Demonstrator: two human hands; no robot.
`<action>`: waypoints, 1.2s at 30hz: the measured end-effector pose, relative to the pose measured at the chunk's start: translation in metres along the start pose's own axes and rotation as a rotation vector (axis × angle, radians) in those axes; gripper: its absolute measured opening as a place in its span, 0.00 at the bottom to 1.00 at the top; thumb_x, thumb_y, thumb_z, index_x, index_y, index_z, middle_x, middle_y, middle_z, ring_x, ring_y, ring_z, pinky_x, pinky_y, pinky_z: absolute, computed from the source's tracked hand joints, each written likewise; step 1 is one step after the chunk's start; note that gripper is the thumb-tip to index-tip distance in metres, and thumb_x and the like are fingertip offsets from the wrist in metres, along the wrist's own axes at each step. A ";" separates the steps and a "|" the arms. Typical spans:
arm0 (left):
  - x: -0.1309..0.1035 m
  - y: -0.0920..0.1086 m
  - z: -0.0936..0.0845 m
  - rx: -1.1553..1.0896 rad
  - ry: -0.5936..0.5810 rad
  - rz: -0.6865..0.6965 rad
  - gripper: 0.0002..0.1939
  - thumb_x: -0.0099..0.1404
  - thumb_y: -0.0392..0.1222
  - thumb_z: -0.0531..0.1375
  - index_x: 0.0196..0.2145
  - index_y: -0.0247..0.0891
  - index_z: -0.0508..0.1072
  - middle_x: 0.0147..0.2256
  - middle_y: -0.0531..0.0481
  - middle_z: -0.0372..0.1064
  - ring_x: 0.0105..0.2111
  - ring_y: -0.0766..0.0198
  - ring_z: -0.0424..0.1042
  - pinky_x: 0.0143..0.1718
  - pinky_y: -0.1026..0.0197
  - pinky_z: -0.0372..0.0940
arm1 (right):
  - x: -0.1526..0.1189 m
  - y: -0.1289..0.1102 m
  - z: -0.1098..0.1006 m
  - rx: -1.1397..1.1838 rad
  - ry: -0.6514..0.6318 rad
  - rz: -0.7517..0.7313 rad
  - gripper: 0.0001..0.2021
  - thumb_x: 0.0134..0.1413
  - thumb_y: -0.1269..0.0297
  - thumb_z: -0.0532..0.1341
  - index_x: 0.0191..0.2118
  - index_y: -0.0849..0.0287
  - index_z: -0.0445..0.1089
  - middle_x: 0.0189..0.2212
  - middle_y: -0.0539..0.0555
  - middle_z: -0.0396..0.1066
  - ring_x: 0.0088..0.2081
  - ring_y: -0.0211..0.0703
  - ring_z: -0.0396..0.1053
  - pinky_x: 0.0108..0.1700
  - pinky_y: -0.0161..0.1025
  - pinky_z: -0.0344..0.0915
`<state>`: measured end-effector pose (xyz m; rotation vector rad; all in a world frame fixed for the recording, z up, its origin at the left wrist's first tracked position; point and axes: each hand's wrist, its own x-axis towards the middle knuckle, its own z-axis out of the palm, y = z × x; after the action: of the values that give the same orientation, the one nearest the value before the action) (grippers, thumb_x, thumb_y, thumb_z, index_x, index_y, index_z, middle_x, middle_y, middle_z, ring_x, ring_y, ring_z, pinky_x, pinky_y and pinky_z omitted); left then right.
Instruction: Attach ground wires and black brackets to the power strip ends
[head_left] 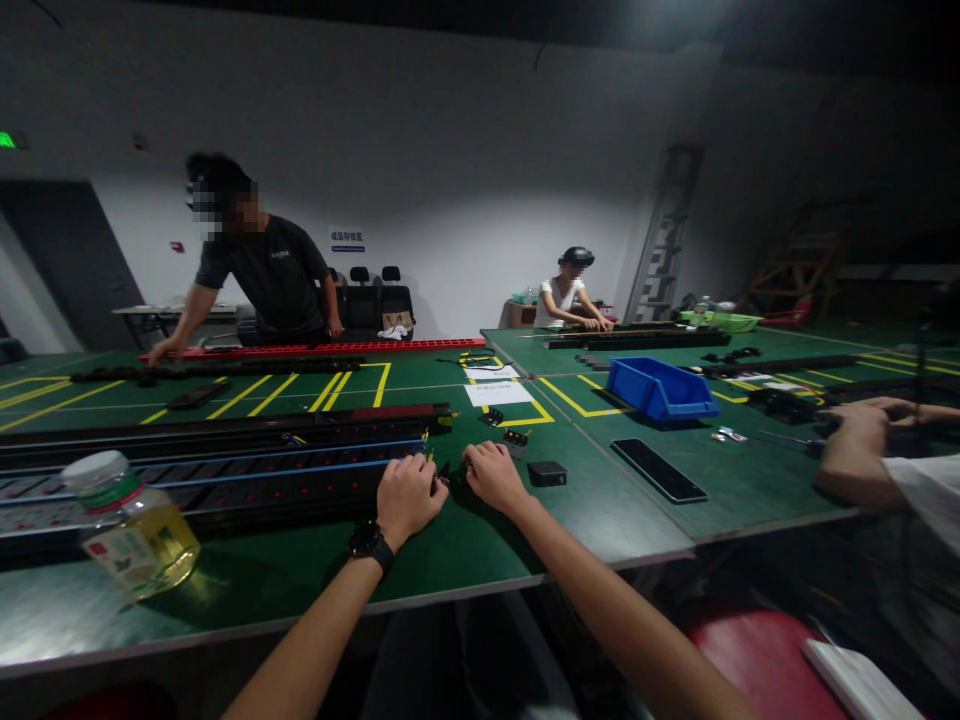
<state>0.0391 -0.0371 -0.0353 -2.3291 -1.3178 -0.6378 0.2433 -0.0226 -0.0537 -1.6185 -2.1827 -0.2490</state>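
Observation:
My left hand (pixel 411 495), a dark watch on its wrist, is closed at the right end of a long black rail (pixel 300 482) with red dots and blue strips. A small dark piece shows at its fingertips, too small to name. My right hand (pixel 493 475) is just to the right, fingers curled inward; what they hold, if anything, is hidden. Thin yellow wire ends (pixel 430 455) stick up beside my left hand. Near my right hand lie a small black box (pixel 547 473) and small dark brackets (pixel 515 438).
A bottle (pixel 139 530) of yellow liquid stands at front left. To the right are a phone (pixel 658 470), a blue bin (pixel 660 388) and a co-worker's arm (pixel 859 455). Across the green table, two people work at a red rail (pixel 315 349) and dark rails (pixel 637 339).

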 end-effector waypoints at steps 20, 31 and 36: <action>-0.002 0.000 -0.001 -0.017 -0.013 0.015 0.07 0.68 0.40 0.60 0.35 0.36 0.77 0.38 0.40 0.74 0.42 0.49 0.71 0.44 0.48 0.59 | -0.003 -0.001 0.003 0.140 0.014 0.062 0.09 0.69 0.69 0.58 0.46 0.55 0.77 0.45 0.57 0.79 0.49 0.50 0.73 0.49 0.42 0.60; -0.006 0.003 -0.002 -0.081 -0.002 -0.024 0.08 0.68 0.40 0.59 0.35 0.35 0.78 0.39 0.38 0.74 0.44 0.46 0.69 0.45 0.46 0.60 | 0.003 0.008 0.006 0.519 0.107 0.086 0.10 0.63 0.66 0.60 0.46 0.58 0.77 0.35 0.56 0.79 0.37 0.48 0.76 0.42 0.41 0.68; -0.004 0.005 -0.014 -0.194 0.026 -0.065 0.09 0.68 0.41 0.59 0.39 0.35 0.78 0.41 0.36 0.73 0.46 0.44 0.68 0.47 0.44 0.61 | -0.003 0.003 -0.013 0.757 0.157 0.109 0.18 0.63 0.53 0.60 0.50 0.60 0.74 0.31 0.54 0.77 0.32 0.46 0.75 0.35 0.39 0.69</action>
<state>0.0389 -0.0501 -0.0263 -2.4272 -1.3803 -0.8482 0.2493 -0.0290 -0.0434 -1.2164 -1.7426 0.4234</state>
